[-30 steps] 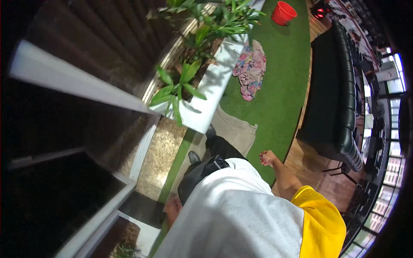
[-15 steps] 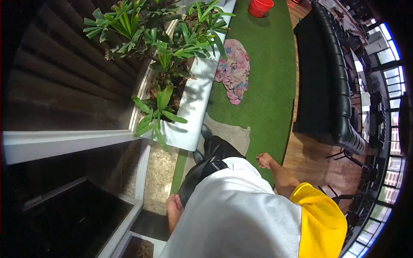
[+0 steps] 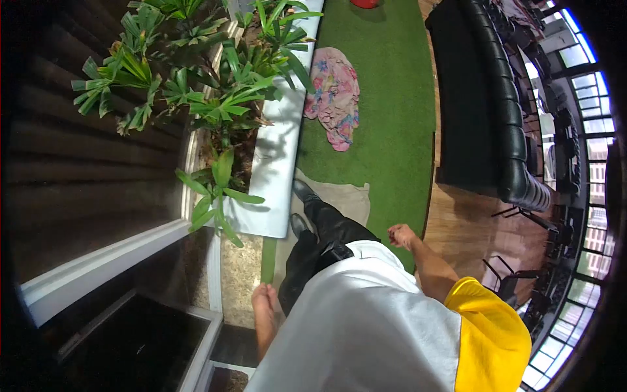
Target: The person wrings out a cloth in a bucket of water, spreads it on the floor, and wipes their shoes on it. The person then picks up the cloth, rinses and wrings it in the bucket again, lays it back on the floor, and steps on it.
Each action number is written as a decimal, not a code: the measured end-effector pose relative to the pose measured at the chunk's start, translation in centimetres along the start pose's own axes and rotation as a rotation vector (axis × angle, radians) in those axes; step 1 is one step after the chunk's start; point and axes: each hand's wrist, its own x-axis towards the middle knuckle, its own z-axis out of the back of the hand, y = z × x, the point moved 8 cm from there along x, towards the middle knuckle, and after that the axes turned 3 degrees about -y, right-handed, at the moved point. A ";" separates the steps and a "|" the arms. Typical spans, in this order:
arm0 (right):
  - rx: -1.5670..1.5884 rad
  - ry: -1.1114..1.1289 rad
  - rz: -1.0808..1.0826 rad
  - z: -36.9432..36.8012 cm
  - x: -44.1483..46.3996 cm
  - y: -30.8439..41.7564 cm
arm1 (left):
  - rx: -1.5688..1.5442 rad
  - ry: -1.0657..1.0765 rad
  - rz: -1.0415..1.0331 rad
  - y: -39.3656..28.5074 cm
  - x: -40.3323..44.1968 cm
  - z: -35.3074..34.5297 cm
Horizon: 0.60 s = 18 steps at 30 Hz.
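My left hand [image 3: 264, 299] hangs beside my black trousers [image 3: 302, 264], its fingers loosely curled with nothing visible in them. Out to the other side, my right hand [image 3: 401, 236] is bent up at the elbow over the green turf, fingers curled in and holding nothing I can see. Between the hands, my dark shoes [image 3: 304, 189] are at a beige cloth [image 3: 343, 199] spread on the turf. Farther ahead lies a crumpled pink floral cloth [image 3: 336, 98], apart from both hands, against the white planter ledge [image 3: 271, 163].
Leafy plants [image 3: 222, 111] fill the planter on the left and overhang its ledge. A white-framed dark glass panel [image 3: 137, 346] stands near my left side. Green turf [image 3: 392, 98] runs ahead, with a red bucket [image 3: 364, 3] at the top edge. A black sofa [image 3: 480, 111] flanks the wood floor [image 3: 480, 222].
My view has tilted down and shifted, so the bucket is mostly cut off and more of my legs shows. My left hand has swung slightly forward; both hands stay curled.
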 end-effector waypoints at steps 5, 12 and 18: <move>-0.136 0.039 -0.237 0.0 -0.6 -8.8 | 0.113 -0.028 -0.065 -1.6 -2.0 -1.7; -0.154 0.023 0.278 1.9 9.4 -4.2 | 0.594 0.088 -0.265 -2.6 -2.8 -4.6; -0.219 0.029 0.187 1.0 1.4 -1.6 | 0.186 0.047 0.030 -3.8 2.1 -5.8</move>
